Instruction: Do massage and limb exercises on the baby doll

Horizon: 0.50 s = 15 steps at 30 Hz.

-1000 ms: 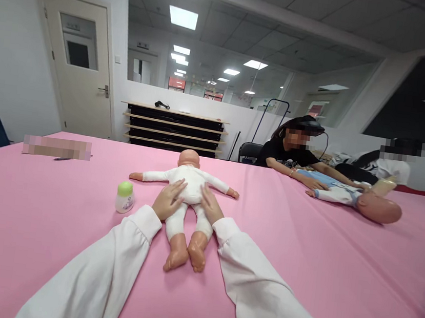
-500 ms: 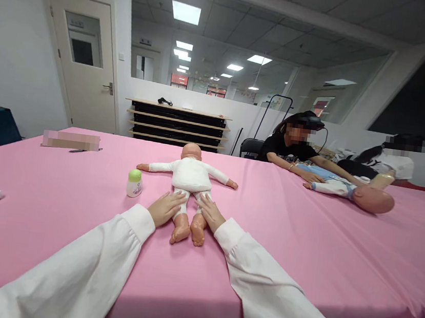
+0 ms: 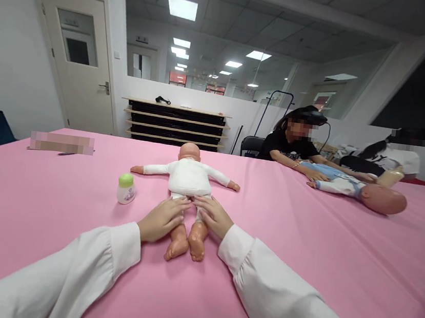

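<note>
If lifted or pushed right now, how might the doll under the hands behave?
The doll may sag: its white covering looks like soft fabric. Its glossy feet look moulded, probably stiff. Spread arms probably make rolling unlikely.

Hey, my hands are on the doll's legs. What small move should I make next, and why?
I'd probably slide both hands gently down toward the feet. Your left hand and right hand lie over the upper legs of the doll, fingers extended rather than gripping, and the feet lie just beyond them, uncovered.
</note>
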Motion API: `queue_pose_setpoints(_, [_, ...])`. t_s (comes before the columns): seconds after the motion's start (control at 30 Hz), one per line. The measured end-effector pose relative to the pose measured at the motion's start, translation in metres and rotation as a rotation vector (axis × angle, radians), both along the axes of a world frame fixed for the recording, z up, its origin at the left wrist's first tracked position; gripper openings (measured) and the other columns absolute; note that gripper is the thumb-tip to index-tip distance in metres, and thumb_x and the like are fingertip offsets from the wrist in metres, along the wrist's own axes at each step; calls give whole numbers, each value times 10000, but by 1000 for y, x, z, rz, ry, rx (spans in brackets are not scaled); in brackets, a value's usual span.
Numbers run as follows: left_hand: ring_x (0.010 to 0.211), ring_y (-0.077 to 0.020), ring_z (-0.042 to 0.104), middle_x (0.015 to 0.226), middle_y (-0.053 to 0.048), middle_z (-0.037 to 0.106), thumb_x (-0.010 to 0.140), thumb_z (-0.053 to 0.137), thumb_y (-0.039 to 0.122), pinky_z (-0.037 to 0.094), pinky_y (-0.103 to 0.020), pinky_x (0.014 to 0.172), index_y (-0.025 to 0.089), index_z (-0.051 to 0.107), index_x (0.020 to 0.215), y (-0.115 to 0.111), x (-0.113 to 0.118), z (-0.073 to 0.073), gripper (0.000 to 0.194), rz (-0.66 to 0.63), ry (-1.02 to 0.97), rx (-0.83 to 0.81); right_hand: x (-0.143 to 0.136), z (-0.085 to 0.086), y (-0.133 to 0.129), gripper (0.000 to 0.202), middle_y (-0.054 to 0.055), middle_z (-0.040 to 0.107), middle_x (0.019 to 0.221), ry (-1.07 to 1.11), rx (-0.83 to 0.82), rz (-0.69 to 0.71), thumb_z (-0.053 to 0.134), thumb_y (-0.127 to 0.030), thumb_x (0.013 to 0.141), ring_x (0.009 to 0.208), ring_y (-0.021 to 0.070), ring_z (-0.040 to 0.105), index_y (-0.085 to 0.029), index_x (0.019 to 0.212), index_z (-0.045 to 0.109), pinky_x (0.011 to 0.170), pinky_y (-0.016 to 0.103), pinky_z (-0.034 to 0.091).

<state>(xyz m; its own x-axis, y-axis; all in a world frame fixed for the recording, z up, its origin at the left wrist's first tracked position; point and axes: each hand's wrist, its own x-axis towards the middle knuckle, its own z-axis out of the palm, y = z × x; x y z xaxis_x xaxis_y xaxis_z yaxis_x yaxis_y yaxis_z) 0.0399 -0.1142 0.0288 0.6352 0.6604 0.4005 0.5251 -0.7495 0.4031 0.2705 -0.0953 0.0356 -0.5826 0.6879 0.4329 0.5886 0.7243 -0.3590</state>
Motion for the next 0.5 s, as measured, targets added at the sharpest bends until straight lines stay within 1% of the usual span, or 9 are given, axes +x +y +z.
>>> queue_pose_setpoints(0.1, [1326, -218, 312, 1381, -48, 436, 935, 296, 372, 215, -485, 1114, 210, 509, 1267, 29, 2, -6, 426, 14, 34, 11, -2, -8, 26, 440, 97, 490, 1325, -25, -25, -27, 316, -368, 920, 1291, 226, 370, -164, 1225, 557, 1094, 498, 234])
queue_pose_setpoints(0.17, [1308, -215, 342, 1360, -55, 460, 937, 292, 350, 233, -484, 1105, 212, 545, 1224, 36, 0, -11, 407, -1, 23, 32, -1, -17, 32, 446, 88, 467, 1348, -9, -28, -15, 293, -392, 932, 1303, 229, 352, -182, 1206, 575, 1101, 513, 205])
queue_pose_setpoints(0.23, [1285, -203, 373, 1364, -70, 452, 940, 279, 324, 269, -462, 1089, 211, 547, 1215, 33, -2, -14, 400, -20, 5, 41, 3, -26, 29, 455, 75, 489, 1329, 43, -31, -1, 259, -410, 942, 1299, 234, 355, -214, 1139, 620, 1092, 539, 196])
queue_pose_setpoints(0.33, [1316, -203, 324, 1338, -50, 482, 941, 260, 290, 193, -495, 1107, 236, 536, 1212, 21, -2, -14, 391, -98, 66, 15, 8, -36, 22, 467, 67, 590, 1191, 83, -42, 28, 231, -407, 947, 1259, 237, 400, -240, 1058, 653, 1064, 567, 218])
queue_pose_setpoints(0.4, [1308, -198, 335, 1300, -42, 518, 935, 266, 276, 154, -494, 1115, 235, 538, 1189, 12, 0, -12, 375, -149, 85, 0, 11, -39, 19, 461, 59, 618, 1117, 84, -27, 46, 221, -392, 949, 1221, 225, 434, -250, 1048, 648, 1054, 557, 234])
queue_pose_setpoints(0.5, [1245, -180, 413, 1210, -42, 584, 918, 290, 271, 170, -435, 1114, 222, 535, 1162, 5, 5, -7, 350, -243, 85, 15, 11, -39, 15, 484, 46, 639, 1043, 91, 54, 103, 177, -386, 948, 1178, 204, 460, -255, 1028, 636, 1065, 525, 216])
